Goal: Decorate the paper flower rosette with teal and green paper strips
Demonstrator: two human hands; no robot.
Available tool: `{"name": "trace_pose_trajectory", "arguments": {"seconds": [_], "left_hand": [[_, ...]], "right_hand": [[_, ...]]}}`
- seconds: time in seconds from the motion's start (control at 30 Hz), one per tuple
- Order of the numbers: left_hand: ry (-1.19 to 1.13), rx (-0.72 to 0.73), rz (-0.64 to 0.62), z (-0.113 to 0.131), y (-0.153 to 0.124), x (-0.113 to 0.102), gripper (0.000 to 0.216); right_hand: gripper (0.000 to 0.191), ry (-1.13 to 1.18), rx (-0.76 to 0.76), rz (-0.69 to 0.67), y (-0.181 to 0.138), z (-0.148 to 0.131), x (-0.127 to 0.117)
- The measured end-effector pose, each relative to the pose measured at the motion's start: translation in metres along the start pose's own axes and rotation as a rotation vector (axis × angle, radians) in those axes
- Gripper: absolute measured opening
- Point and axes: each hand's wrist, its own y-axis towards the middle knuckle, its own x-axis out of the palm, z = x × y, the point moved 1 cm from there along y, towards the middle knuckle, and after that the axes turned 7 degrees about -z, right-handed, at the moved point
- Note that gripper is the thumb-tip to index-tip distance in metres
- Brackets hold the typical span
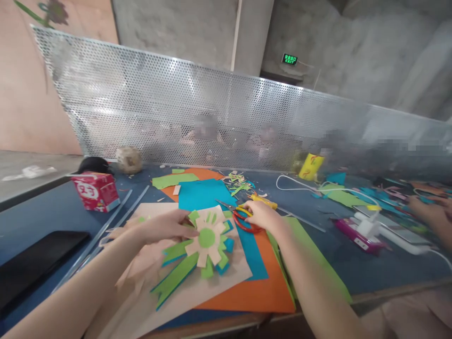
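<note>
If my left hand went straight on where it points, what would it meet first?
Your left hand would likely meet the paper flower, which it seems to touch; depth is unclear.

in the middle of the desk (pixel 356 269), a paper rosette (pixel 206 238) is over a paper sheet (pixel 212 292), scissors (pixel 236 210) behind it to the right. left: a phone (pixel 42 263) in front, a box (pixel 96 192) behind. a screen (pixel 148 103) stands behind everything.

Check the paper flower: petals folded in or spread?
Spread: on the paper flower, petals fan outward around the uncovered green centre.
</note>
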Motion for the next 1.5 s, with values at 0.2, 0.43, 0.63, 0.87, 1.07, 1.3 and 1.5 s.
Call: {"name": "trace_pose_trajectory", "arguments": {"seconds": [0.2,0.43,0.63,0.87,1.07,1.3,1.5], "left_hand": [[0.126,-0.018,-0.123,-0.003,0.002,0.001,0.019],[0.125,0.015,-0.227,-0.003,0.002,0.003,0.014],[0.204,0.019,-0.152,-0.01,0.004,0.004,0.013],[0.291,-0.047,-0.058,-0.013,0.004,0.007,0.012],[0.356,-0.052,-0.014,-0.021,0.008,0.007,0.011],[0.219,0.058,-0.016,-0.012,0.006,0.004,0.011],[-0.209,0.238,0.163,0.004,0.001,0.0,0.02]], "right_hand": [[0.039,0.024,-0.019,0.019,0.002,0.0,0.003],[0.021,-0.032,-0.103,0.122,0.016,-0.013,-0.001],[0.029,-0.167,-0.326,0.102,0.104,-0.065,-0.001],[0.029,-0.237,-0.375,0.081,0.197,-0.104,0.027],[0.029,-0.226,-0.357,0.046,0.208,-0.105,0.04],[0.032,-0.087,-0.393,0.222,0.139,-0.092,-0.013],[0.02,0.655,-0.461,0.433,0.054,-0.054,-0.053]]}}
